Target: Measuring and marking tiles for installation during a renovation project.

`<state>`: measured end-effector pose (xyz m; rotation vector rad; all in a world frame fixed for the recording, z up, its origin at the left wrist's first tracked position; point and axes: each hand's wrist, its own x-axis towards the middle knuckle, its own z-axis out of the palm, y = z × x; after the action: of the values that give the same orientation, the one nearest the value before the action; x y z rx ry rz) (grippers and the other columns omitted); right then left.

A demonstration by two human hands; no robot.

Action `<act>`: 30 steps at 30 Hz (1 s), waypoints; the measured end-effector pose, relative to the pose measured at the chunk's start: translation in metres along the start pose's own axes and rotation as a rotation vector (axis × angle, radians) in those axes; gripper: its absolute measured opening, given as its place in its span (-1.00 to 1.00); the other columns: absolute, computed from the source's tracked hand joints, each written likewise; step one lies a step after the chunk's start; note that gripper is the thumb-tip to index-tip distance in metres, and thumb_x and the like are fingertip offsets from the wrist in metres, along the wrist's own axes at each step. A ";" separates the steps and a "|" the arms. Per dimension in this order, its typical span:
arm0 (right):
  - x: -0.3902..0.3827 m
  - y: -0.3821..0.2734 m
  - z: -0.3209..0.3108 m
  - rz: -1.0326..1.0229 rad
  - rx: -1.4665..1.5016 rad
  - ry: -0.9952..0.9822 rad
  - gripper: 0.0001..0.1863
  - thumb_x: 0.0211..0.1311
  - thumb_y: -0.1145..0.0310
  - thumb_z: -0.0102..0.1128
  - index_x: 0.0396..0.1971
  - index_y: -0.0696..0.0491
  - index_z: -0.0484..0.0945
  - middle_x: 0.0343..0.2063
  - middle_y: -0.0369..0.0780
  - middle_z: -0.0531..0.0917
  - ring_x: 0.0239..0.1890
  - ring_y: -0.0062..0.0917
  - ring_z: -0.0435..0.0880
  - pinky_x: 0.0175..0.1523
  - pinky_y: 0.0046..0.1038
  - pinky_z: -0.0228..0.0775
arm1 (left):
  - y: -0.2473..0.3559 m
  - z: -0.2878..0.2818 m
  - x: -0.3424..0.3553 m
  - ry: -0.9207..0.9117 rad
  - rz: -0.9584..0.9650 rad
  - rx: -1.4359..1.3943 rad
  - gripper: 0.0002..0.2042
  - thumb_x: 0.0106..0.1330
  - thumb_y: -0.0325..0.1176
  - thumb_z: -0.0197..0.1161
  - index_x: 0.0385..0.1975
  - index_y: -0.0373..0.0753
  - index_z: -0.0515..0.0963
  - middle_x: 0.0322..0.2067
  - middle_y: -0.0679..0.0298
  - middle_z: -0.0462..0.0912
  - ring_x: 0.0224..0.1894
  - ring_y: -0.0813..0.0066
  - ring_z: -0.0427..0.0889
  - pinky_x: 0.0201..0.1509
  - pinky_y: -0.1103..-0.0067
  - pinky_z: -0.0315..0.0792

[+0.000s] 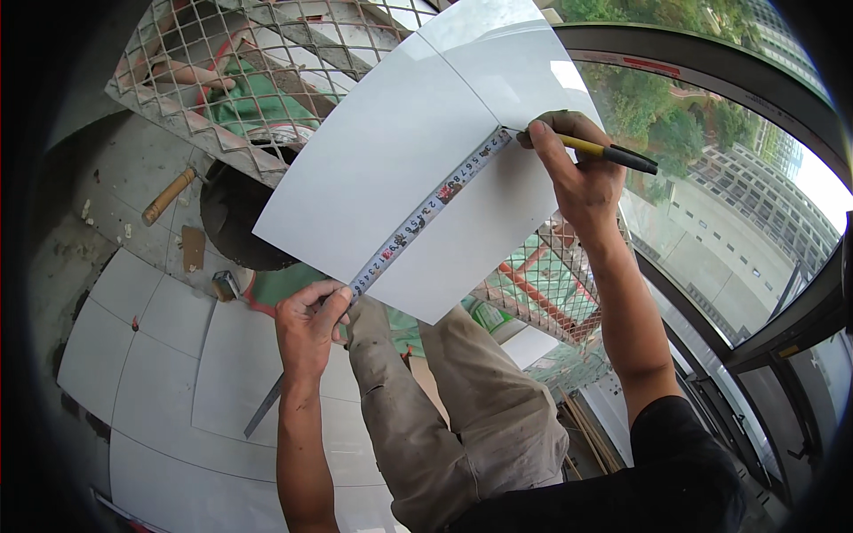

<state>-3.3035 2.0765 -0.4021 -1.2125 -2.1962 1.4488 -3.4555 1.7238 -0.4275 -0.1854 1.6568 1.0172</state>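
A large white tile point(364, 151) rests over a metal mesh frame, with a straight line along its upper part. An extended steel tape measure point(444, 191) lies diagonally across the tile. My left hand point(311, 320) is closed on its lower end at the tile's near edge. A narrow grey metal strip point(265, 404) hangs below this hand. My right hand point(573, 169) grips a yellow and black pen point(622, 155), its fingertips at the tape's upper end, where the line stops. My legs show beneath the tile.
Metal mesh point(293, 35) stands behind, with what looks like another person's hand point(213, 78) beyond it. A wooden-handled tool point(169, 195) lies beside a dark bucket point(235, 226). More white tiles point(133, 373) lie at left. A curved window frame point(711, 84) runs along the right.
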 end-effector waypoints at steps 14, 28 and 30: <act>-0.003 0.003 0.006 0.007 -0.065 0.030 -0.80 0.53 0.41 0.38 -0.20 0.28 0.74 -0.31 -0.16 0.81 -0.19 -0.53 0.77 0.07 -0.49 0.59 | 0.001 -0.011 -0.001 -0.047 0.047 0.019 -0.81 0.43 -0.35 0.46 -0.22 -0.40 0.81 -0.55 0.39 0.66 -0.53 0.75 0.53 -0.48 0.67 0.33; -0.001 0.008 0.007 -0.027 -0.095 0.007 -0.80 0.55 0.41 0.37 -0.17 0.28 0.74 -0.28 -0.14 0.82 -0.19 -0.52 0.78 0.08 -0.47 0.60 | 0.001 -0.015 -0.002 -0.078 0.055 -0.014 -0.82 0.42 -0.36 0.45 -0.21 -0.38 0.81 -0.54 0.38 0.67 -0.51 0.75 0.54 -0.46 0.65 0.36; 0.000 0.006 0.005 -0.026 -0.118 0.022 -0.81 0.54 0.41 0.38 -0.17 0.28 0.74 -0.28 -0.14 0.83 -0.20 -0.51 0.79 0.07 -0.47 0.61 | 0.005 -0.013 -0.002 -0.081 0.025 0.019 -0.82 0.43 -0.37 0.45 -0.21 -0.38 0.81 -0.55 0.39 0.66 -0.51 0.76 0.52 -0.47 0.65 0.33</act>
<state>-3.3034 2.0739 -0.4092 -1.2262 -2.3019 1.3064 -3.4667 1.7173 -0.4227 -0.1101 1.5985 1.0145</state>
